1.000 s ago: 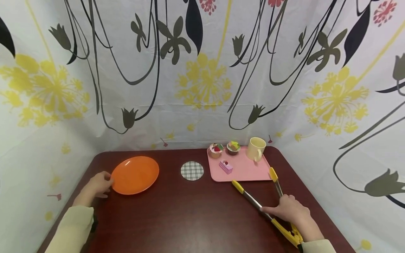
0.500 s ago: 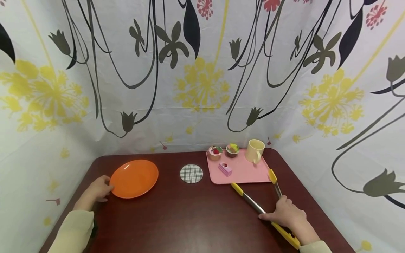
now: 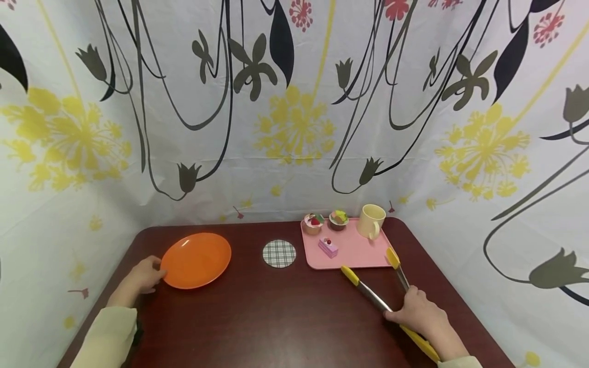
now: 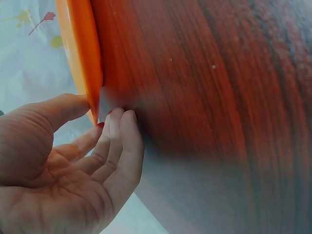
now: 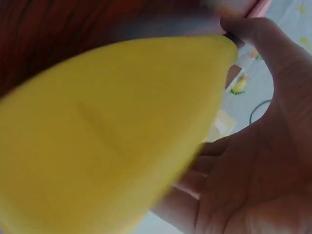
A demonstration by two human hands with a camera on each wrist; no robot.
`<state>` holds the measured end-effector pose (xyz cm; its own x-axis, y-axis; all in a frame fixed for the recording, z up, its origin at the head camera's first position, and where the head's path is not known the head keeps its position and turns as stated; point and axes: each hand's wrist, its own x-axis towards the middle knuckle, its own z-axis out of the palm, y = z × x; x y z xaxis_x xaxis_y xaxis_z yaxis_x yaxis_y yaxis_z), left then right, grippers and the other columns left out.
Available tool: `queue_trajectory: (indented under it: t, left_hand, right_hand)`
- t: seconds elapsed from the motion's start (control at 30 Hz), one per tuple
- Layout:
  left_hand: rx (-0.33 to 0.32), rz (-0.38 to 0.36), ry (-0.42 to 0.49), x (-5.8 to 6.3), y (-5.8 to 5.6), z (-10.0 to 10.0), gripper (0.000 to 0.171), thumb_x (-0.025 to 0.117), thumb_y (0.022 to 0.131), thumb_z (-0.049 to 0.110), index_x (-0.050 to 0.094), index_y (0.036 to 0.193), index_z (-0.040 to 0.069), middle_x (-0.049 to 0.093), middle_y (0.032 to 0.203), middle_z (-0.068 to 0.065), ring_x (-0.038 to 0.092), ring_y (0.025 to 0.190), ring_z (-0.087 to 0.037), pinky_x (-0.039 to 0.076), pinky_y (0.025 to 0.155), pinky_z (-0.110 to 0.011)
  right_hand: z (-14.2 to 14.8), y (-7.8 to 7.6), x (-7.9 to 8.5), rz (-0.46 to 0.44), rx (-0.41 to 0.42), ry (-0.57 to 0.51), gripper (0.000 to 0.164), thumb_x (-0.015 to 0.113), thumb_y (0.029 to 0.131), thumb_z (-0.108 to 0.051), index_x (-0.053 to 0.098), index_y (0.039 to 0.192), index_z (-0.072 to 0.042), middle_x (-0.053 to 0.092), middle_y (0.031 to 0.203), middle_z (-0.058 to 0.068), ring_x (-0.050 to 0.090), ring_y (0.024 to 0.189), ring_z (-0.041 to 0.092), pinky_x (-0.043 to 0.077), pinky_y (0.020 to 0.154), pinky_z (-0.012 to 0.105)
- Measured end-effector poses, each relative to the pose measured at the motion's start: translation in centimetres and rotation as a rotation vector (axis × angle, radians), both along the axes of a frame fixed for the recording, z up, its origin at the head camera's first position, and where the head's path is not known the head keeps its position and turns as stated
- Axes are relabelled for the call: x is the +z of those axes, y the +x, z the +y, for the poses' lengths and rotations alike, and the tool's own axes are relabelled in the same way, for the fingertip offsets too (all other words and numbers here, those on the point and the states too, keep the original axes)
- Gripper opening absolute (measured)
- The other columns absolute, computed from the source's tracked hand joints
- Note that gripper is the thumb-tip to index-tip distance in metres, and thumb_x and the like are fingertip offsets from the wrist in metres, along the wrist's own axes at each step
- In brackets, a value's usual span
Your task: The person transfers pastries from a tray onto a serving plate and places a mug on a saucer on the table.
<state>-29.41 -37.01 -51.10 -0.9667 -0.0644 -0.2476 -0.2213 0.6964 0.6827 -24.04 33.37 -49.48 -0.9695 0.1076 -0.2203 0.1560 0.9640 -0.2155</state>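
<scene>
My left hand pinches the left rim of an orange plate; in the left wrist view the thumb lies on one side of the plate's rim and a fingertip on the other. Yellow-tipped metal tongs are in my right hand, thumb on one arm and fingers over the other. Their arms stand apart, tips by the front edge of a pink tray. In the right wrist view the tongs' yellow handle fills much of the frame, partly hiding that hand.
On the tray stand a pink-topped cupcake, a yellow-topped cupcake, a small cake slice and a cream mug. A round checked coaster lies between plate and tray. Patterned cloth surrounds the brown table.
The tongs' tips have come a little closer together as my right hand squeezes the arms. My left hand stays at the plate's rim. The head view has tilted up slightly.
</scene>
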Motion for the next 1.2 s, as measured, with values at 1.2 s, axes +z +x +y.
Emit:
queue_trajectory:
  t: [1.2]
  left_hand:
    - [0.009,0.014,0.099,-0.6,-0.8,0.8,0.079,0.047,0.101,0.001,-0.002,0.159,-0.021,0.059,0.097,-0.024,0.064,0.082,-0.026,0.065,0.075,-0.039]
  right_hand:
    - [-4.7,-4.2,1.1,0.199,0.104,-0.174,0.044,0.085,0.089,-0.049,0.075,0.125,-0.028,0.062,0.077,-0.003,0.057,0.074,0.021,0.042,0.059,0.04]
